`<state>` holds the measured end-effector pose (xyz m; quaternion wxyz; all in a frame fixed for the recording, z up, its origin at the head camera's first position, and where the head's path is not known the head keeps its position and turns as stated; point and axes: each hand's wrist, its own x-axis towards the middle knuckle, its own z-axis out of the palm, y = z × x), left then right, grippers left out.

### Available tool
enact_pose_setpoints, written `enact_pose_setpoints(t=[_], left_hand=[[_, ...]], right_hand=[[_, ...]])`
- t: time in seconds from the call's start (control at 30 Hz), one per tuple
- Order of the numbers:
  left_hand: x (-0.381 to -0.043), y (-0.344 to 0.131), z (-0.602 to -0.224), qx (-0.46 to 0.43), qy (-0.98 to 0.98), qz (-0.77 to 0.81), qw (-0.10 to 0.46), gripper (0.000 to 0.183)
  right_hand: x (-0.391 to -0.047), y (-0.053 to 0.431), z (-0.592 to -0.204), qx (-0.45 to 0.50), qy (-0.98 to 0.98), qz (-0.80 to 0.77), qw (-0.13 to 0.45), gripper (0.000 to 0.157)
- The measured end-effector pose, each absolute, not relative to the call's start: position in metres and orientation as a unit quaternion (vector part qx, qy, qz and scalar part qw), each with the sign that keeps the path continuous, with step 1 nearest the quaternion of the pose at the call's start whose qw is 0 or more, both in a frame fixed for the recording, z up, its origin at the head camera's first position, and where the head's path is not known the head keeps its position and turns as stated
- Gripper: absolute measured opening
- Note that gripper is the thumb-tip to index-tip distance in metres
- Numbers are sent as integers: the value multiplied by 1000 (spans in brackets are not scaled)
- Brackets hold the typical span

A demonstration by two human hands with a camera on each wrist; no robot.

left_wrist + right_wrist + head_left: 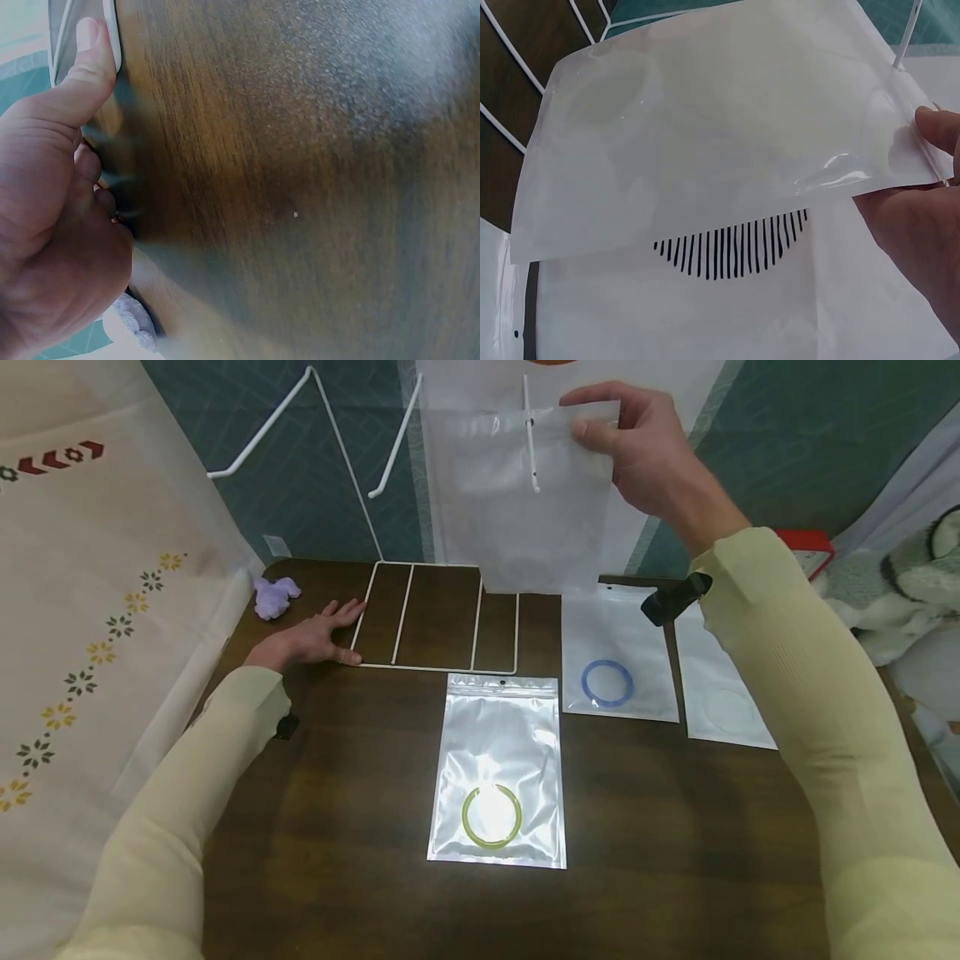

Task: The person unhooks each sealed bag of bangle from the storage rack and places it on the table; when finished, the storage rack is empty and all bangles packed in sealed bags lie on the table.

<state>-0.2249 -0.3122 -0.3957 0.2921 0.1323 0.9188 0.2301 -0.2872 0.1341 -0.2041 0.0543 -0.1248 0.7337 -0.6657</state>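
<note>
My right hand (652, 456) pinches the upper right corner of a whitish zip bag (540, 543). A white rack prong (532, 456) meets the bag's top edge and appears to run through its hang hole, its tip in front of the bag. In the right wrist view the bag (705, 112) spreads out from the thumb, with a faint ring shape inside. My left hand (311, 639) rests at the left end of the white wire rack's base (435, 669). Its thumb (90, 67) lies at the frame's corner in the left wrist view.
A silvery bag with a yellow-green ring (502, 718) lies in front of the rack. Right of it lie a bag with a blue ring (622, 643) and another pale bag (720, 681). A purple lump (274, 597) sits back left; other prongs (395, 439) jut from the rack.
</note>
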Motion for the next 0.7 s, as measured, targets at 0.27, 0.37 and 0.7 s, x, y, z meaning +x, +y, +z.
enact_pose_setpoints(t=[0.27,0.37,0.7], left_hand=[[-225,-311,-397,133,919,229,292,105],[-226,-310,-398,132,920,226,292,105],[-232,-310,-400,136,921,223,288,106]], right_hand=[[-267,139,-200,-127,747,-650,61,44],[-259,141,-199,-131,749,-647,63,44],[-238,151,-199,-138,734,-661,73,45]])
